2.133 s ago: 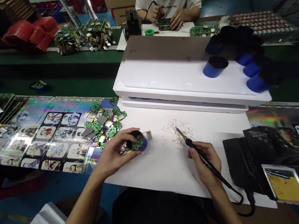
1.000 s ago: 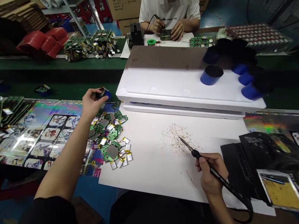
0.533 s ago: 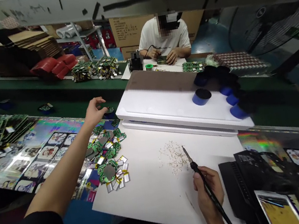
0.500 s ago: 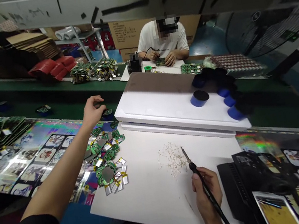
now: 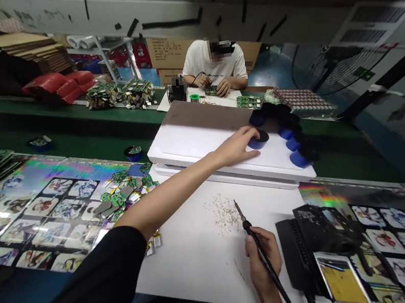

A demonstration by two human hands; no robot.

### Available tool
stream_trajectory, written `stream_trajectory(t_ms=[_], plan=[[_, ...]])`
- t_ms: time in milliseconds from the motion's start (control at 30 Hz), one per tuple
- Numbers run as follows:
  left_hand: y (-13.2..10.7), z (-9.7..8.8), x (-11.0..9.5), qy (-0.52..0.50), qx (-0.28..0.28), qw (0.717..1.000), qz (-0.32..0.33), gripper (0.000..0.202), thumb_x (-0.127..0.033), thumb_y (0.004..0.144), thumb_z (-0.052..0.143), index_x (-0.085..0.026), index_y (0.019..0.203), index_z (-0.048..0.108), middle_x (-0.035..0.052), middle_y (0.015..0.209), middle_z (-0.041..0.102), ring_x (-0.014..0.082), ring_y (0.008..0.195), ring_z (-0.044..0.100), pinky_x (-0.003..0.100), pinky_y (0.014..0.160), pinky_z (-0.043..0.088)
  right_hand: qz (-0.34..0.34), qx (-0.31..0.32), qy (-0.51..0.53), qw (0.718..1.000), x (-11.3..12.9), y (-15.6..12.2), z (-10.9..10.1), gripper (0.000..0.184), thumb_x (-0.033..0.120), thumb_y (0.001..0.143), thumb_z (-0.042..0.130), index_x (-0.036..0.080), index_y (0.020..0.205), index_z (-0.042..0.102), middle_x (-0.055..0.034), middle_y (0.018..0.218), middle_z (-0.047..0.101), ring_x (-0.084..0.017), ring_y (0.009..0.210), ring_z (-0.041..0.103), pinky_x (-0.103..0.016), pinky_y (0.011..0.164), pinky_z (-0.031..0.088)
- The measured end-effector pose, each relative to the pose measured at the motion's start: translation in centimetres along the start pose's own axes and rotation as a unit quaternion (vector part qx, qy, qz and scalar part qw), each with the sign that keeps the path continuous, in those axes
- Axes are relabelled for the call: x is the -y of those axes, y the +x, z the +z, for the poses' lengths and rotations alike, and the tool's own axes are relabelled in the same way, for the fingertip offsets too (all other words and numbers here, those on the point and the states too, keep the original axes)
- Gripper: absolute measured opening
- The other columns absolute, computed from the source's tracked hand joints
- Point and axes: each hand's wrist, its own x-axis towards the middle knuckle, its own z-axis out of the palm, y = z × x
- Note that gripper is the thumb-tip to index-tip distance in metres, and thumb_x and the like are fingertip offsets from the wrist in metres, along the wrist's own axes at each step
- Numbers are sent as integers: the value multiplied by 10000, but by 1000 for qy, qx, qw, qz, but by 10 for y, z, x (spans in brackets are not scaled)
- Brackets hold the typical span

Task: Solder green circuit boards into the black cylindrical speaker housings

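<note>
Your right hand (image 5: 263, 260) is closed around the grip of a soldering iron (image 5: 255, 238), with the tip held above a white work sheet (image 5: 193, 282). Your left hand (image 5: 235, 147) lies extended against a blue cylindrical holder (image 5: 256, 143), its fingers (image 5: 242, 137) across the holder's near side. You cannot tell from this view whether they are clamped or only resting. The holder stands on a white polystyrene slab (image 5: 193, 142), with further blue holders (image 5: 293, 144) toward the slab's right end.

As to progress, green circuit boards with foil-wrapped batteries (image 5: 124, 193) lie heaped left of the slab, and one board sits in a blue holder (image 5: 133, 151) beyond that heap. Pale flecks of debris (image 5: 223, 214) lie in front of the slab. Nothing here shows how many boards are finished or how many remain.

Your forearm hides part of the heap. The holders at the slab's right end are dark and hard to make out.
</note>
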Motion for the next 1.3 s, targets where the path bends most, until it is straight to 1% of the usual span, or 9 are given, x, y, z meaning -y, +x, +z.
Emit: stream_trajectory(t_ms=[133,233,333,433,500,633,733,1000,1300], plan=[[10,5,-2,-19,-41,998,-36,182,-258,902,735,-175,1015,620,111,1102,707,276,1077,671,452,998,526,33,41,8,999,6,-5,-14,312,499,978,684,204,880,665,39,584,572,-123,475,536,-219,435,432],[-15,-15,-11,-117,-62,990,-40,232,-251,835,801,-187,900,588,88,1044,713,248,1034,684,434,990,534,47,79,3,996,10,-11,-26,271,473,958,714,210,910,676,40,574,580,-128,476,546,-224,444,450],[-72,-45,-26,-259,-30,965,-35,291,-271,800,852,-182,880,586,98,1143,728,226,1106,703,411,1051,539,31,126,-21,991,11,-15,-32,202,418,946,734,221,968,692,21,643,648,-136,521,603,-234,497,506],[-146,-74,-41,-327,64,939,-87,318,-292,794,894,-172,898,619,131,1281,732,247,1229,701,415,1101,534,17,174,-38,984,11,-15,-32,150,373,947,735,228,973,702,13,688,686,-131,533,634,-225,506,519],[-195,-85,-47,-336,89,928,-137,321,-275,783,914,-174,884,627,136,1347,720,260,1282,693,401,1123,525,13,188,-44,981,10,-15,-30,136,357,944,739,229,974,703,14,692,696,-125,524,637,-217,498,513],[-272,-81,-55,-291,113,917,-250,300,-290,801,898,-192,887,627,143,1401,710,283,1270,708,386,1054,564,13,176,-55,983,11,-13,-29,145,363,942,739,224,964,703,12,682,703,-130,522,642,-221,493,517],[-305,-63,-62,-223,108,923,-295,267,-328,830,867,-217,899,635,130,1413,710,297,1283,696,404,1047,558,14,167,-65,984,9,-14,-30,164,378,935,748,220,948,705,17,665,697,-129,511,633,-223,488,518],[-319,-19,-70,-186,58,940,-280,127,-244,890,769,-233,910,644,108,1477,676,268,1331,673,383,1102,527,37,159,-74,984,5,-20,-33,179,392,934,758,222,968,713,12,700,704,-147,561,671,-245,517,565],[-320,-13,-70,-180,50,943,-276,113,-199,899,739,-235,943,641,92,1504,652,249,1343,664,360,1114,523,24,172,-73,982,7,-19,-34,165,376,939,757,219,972,718,14,692,701,-138,547,662,-240,521,552]])
